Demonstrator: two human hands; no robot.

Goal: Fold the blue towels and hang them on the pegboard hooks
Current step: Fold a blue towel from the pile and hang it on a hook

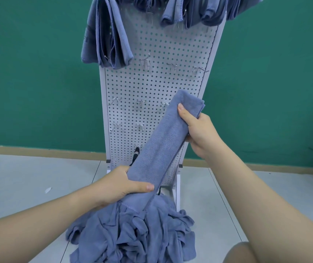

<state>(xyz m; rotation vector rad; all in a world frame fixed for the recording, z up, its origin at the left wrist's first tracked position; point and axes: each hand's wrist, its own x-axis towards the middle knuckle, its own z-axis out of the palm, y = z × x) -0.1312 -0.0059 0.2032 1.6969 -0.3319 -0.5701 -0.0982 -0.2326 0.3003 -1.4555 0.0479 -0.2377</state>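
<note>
A blue towel (163,141), folded into a long narrow strip, stretches diagonally in front of the white pegboard (151,88). My left hand (125,184) grips its lower end, thumb on top. Its upper end is gripped by my right hand (199,132), thumb pressed on the cloth. Below, a heap of crumpled blue towels (132,232) lies on the floor at the board's foot. Folded towels hang on the board: one at the upper left (107,35), several along the top (186,12). Bare metal hooks (171,66) stick out across the middle and lower rows.
The pegboard stands on a white frame against a green wall (38,73) with a tan baseboard. The floor (28,179) is pale grey tile. A small black item (135,155) hangs from a low hook. My knee (241,253) shows at the bottom right.
</note>
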